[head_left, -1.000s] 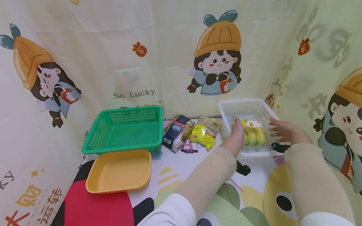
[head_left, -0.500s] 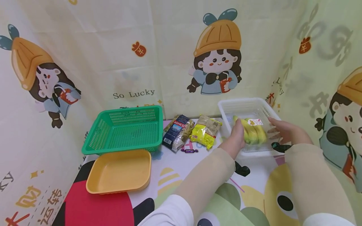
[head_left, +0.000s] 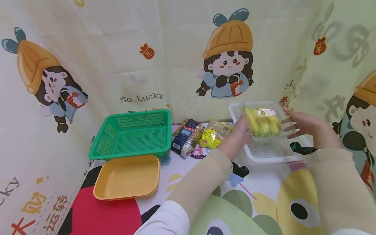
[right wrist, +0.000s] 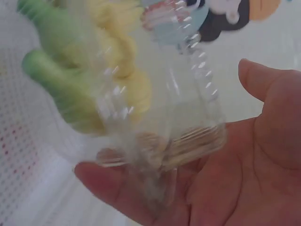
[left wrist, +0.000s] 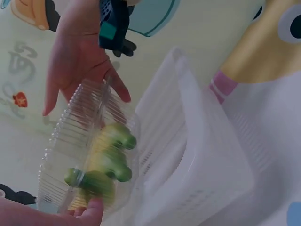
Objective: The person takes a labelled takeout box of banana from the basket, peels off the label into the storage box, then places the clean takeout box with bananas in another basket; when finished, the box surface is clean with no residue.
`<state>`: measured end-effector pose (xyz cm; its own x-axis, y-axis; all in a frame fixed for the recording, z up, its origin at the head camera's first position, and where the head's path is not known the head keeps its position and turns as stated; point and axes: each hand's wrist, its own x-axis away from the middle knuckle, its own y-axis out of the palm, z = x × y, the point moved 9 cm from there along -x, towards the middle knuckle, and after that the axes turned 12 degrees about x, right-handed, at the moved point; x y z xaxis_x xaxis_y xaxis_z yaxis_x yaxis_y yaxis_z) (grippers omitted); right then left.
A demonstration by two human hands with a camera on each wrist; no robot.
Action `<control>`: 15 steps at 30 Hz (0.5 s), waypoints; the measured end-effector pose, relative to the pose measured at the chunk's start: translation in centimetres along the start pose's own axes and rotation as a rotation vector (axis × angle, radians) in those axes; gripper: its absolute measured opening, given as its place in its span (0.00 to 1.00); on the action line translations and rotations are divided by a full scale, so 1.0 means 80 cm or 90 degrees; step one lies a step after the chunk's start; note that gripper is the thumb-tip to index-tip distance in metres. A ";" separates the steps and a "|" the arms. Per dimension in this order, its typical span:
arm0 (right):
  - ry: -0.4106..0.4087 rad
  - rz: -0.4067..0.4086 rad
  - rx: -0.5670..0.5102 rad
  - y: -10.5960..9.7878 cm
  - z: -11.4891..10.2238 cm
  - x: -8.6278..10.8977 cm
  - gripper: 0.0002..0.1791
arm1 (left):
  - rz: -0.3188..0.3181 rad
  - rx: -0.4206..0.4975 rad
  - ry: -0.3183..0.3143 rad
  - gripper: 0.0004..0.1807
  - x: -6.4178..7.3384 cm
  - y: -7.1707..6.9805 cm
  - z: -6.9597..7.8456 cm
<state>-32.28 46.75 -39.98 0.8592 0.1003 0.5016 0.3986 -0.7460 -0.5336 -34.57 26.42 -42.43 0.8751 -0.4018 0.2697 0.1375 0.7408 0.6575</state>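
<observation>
The right hand [head_left: 304, 125] spreads fingers against one banana box [head_left: 265, 122]; left hand [head_left: 238, 132]: fingers I cannot tell. Left of these fingers, one "AGNESI" packet [head_left: 185, 135].

Head view forward and down over table [head_left: 188, 166], close wrist views, sharing clear box [left wrist: 77, 136]

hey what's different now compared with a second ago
The clear pack of bananas has risen from inside the white basket, held between the left hand and right hand, which moved up with it. The green basket, yellow tray, Agnesi bag and candy stayed put.
</observation>
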 end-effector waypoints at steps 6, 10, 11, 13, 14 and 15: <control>-0.044 0.025 0.001 0.009 -0.031 0.007 0.54 | 0.042 -0.033 0.032 0.37 0.010 -0.025 0.030; -0.070 0.049 -0.003 0.025 -0.055 0.016 0.55 | 0.040 -0.077 0.050 0.33 0.016 -0.047 0.041; -0.074 0.056 -0.002 0.031 -0.061 0.018 0.55 | 0.039 -0.097 0.056 0.32 0.018 -0.053 0.044; -0.079 0.069 -0.005 0.042 -0.071 0.020 0.56 | 0.038 -0.135 0.065 0.30 0.025 -0.067 0.051; -0.080 0.076 -0.006 0.048 -0.075 0.020 0.56 | 0.041 -0.148 0.073 0.30 0.029 -0.074 0.055; -0.083 0.080 -0.008 0.054 -0.079 0.019 0.56 | 0.037 -0.155 0.075 0.30 0.033 -0.081 0.058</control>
<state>-31.33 39.49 -37.21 0.9366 0.0905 0.3385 0.2825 -0.7664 -0.5768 -35.26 18.09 -42.71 0.9308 -0.3004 0.2083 0.1811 0.8740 0.4509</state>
